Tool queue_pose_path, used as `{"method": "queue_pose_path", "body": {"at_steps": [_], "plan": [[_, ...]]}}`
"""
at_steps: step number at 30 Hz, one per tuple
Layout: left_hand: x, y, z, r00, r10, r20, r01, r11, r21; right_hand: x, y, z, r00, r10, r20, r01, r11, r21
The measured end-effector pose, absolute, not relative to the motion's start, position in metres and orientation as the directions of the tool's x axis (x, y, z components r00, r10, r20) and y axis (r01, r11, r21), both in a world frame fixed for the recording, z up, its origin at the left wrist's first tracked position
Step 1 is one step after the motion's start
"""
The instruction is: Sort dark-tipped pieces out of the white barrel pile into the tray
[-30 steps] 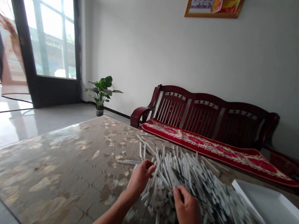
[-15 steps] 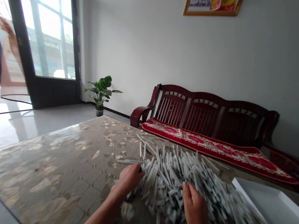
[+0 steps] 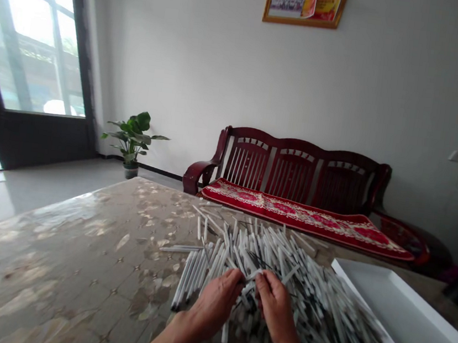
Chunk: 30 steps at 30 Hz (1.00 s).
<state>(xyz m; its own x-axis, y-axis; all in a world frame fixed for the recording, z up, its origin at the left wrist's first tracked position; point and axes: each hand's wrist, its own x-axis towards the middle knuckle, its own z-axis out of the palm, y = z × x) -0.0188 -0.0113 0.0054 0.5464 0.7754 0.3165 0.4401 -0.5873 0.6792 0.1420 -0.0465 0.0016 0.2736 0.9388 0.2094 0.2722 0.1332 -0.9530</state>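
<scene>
A big heap of thin white sticks with dark ends [image 3: 283,273] covers the right half of the patterned table [image 3: 75,264]. My left hand [image 3: 215,303] rests on the near edge of the heap, fingers curled around some sticks. My right hand [image 3: 275,305] is right beside it, fingers pinched on sticks in the heap. The two hands almost touch at the fingertips. A small row of sticks [image 3: 191,272] lies side by side just left of my left hand.
A white tray [image 3: 406,321] sits on the table at the right. Behind the table stands a dark red wooden bench [image 3: 295,174] with a red cushion. A potted plant [image 3: 133,137] stands by the glass door [image 3: 24,68].
Both hands have come together at the middle of the heap's near edge. A row of sticks now lies lined up left of my left hand. The camera has turned to the right.
</scene>
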Motion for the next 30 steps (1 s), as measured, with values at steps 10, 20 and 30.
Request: {"method": "queue_pose_path", "body": {"at_steps": [10,20,30], "plan": [[-0.013,-0.02,0.009,0.481,0.842,0.243,0.383,-0.451,0.806,0.136,-0.047,-0.004,0.219,0.964,0.152,0.232,0.099,-0.968],[-0.023,-0.002,0.021,0.587,0.8,-0.127,-0.41,0.429,0.805,0.175,-0.046,0.009,0.255,0.899,0.357,0.54,0.174,-0.823],[-0.009,0.006,0.012,0.304,0.913,-0.273,-0.766,0.405,0.5,0.172,-0.049,0.01,0.255,0.898,0.358,0.735,0.06,-0.675]]}}
